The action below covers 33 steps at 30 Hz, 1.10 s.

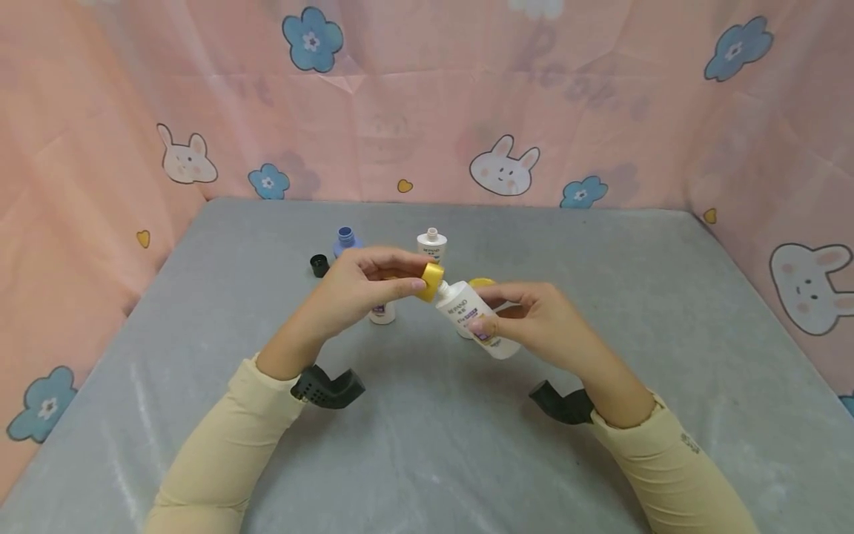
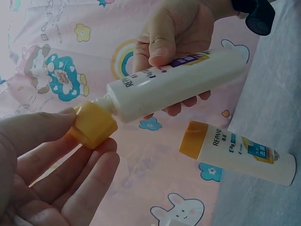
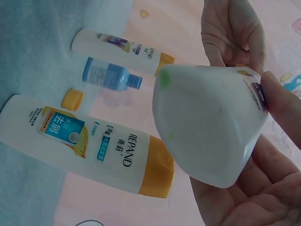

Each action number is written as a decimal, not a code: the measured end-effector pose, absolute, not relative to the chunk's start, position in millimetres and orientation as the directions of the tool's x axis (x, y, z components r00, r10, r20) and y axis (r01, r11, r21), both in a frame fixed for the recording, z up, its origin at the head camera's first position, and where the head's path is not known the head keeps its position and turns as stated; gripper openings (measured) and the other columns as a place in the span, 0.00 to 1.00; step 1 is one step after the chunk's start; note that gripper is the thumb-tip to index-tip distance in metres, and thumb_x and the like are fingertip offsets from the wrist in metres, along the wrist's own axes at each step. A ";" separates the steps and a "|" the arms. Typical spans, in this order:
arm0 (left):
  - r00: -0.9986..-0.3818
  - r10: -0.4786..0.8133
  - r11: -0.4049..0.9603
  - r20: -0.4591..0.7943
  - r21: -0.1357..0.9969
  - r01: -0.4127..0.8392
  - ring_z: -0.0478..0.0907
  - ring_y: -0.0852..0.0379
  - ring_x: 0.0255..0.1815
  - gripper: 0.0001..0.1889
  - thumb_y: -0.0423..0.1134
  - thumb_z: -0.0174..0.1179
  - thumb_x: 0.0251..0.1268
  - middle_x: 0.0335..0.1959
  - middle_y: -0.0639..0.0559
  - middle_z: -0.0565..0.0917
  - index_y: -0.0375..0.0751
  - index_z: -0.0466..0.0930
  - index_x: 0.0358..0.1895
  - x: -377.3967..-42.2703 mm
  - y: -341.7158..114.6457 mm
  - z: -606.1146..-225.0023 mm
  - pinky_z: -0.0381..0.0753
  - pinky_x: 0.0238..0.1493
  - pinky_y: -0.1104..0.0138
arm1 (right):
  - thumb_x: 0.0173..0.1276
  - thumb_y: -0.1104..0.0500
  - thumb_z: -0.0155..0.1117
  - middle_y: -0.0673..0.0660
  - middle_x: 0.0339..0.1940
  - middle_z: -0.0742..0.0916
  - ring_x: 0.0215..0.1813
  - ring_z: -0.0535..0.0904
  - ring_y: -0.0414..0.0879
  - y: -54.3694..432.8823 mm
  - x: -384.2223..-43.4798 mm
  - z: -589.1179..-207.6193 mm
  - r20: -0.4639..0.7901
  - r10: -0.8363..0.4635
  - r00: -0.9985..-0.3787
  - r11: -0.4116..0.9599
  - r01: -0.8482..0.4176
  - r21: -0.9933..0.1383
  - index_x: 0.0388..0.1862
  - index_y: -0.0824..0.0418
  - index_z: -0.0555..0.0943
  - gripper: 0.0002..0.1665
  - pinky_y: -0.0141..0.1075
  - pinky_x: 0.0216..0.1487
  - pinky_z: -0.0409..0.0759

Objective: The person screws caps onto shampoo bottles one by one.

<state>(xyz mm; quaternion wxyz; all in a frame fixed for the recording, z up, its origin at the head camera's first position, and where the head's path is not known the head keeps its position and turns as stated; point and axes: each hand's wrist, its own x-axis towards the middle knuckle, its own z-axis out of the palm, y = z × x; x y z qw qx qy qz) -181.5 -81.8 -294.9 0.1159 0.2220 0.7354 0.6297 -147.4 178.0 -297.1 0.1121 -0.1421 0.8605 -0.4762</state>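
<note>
My right hand [image 1: 534, 322] grips a white shampoo bottle [image 1: 477, 320] round its body and holds it tilted above the table, neck up to the left. A yellow cap [image 1: 431, 282] is pinched between the thumb and fingers of my left hand [image 1: 363, 285]. In the left wrist view the cap [image 2: 94, 125] sits at the tip of the bottle's neck [image 2: 104, 103], with part of the neck showing below it. The right wrist view has the base of the held bottle [image 3: 207, 127] toward it, which hides most of the left hand.
A white bottle with a yellow cap [image 3: 157, 167] stands behind my right hand. Another white bottle [image 1: 382, 314] is partly hidden by my left hand. Farther back are uncapped blue [image 1: 345, 241] and white [image 1: 432, 245] bottles. A black cap [image 1: 319, 265] and a loose yellow cap [image 3: 73, 100] lie on the table.
</note>
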 end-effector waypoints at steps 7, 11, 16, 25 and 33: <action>-0.884 0.461 0.183 0.075 0.967 0.177 0.85 0.56 0.45 0.16 0.35 0.67 0.63 0.52 0.47 0.87 0.40 0.85 0.55 -181.0 -79.5 -294.8 0.84 0.46 0.67 | 0.64 0.55 0.73 0.61 0.50 0.87 0.43 0.87 0.50 178.2 -147.9 -298.0 -0.058 -0.366 -0.929 0.525 -0.154 -0.837 0.57 0.61 0.84 0.24 0.42 0.42 0.86; -0.886 0.460 0.222 0.064 0.958 0.184 0.84 0.55 0.45 0.16 0.36 0.67 0.64 0.52 0.47 0.87 0.41 0.86 0.54 -179.1 -79.1 -294.3 0.84 0.44 0.67 | 0.63 0.55 0.73 0.61 0.50 0.87 0.42 0.87 0.49 177.7 -147.7 -298.5 -0.049 -0.384 -0.922 0.509 -0.167 -0.844 0.57 0.60 0.84 0.23 0.41 0.41 0.86; -0.887 0.459 0.266 0.041 0.947 0.181 0.84 0.54 0.44 0.15 0.38 0.67 0.64 0.50 0.48 0.87 0.42 0.86 0.53 -176.2 -77.7 -292.1 0.84 0.42 0.68 | 0.64 0.57 0.73 0.62 0.50 0.87 0.42 0.87 0.49 178.4 -146.9 -299.6 -0.025 -0.414 -0.910 0.476 -0.193 -0.858 0.57 0.62 0.84 0.23 0.40 0.41 0.86; -0.890 0.457 0.316 0.012 0.933 0.175 0.84 0.54 0.41 0.15 0.41 0.68 0.63 0.49 0.50 0.88 0.46 0.87 0.53 -174.7 -75.3 -292.8 0.83 0.39 0.66 | 0.64 0.56 0.73 0.60 0.49 0.87 0.43 0.86 0.50 178.4 -147.4 -302.9 -0.032 -0.423 -0.906 0.482 -0.194 -0.854 0.56 0.60 0.85 0.22 0.41 0.42 0.87; -0.894 0.447 0.357 -0.005 0.918 0.174 0.84 0.53 0.44 0.16 0.42 0.69 0.63 0.50 0.52 0.88 0.49 0.87 0.53 -174.9 -76.4 -295.4 0.85 0.42 0.62 | 0.64 0.56 0.73 0.62 0.48 0.87 0.43 0.86 0.51 177.4 -148.8 -303.9 -0.025 -0.435 -0.900 0.500 -0.219 -0.838 0.56 0.61 0.85 0.22 0.42 0.42 0.87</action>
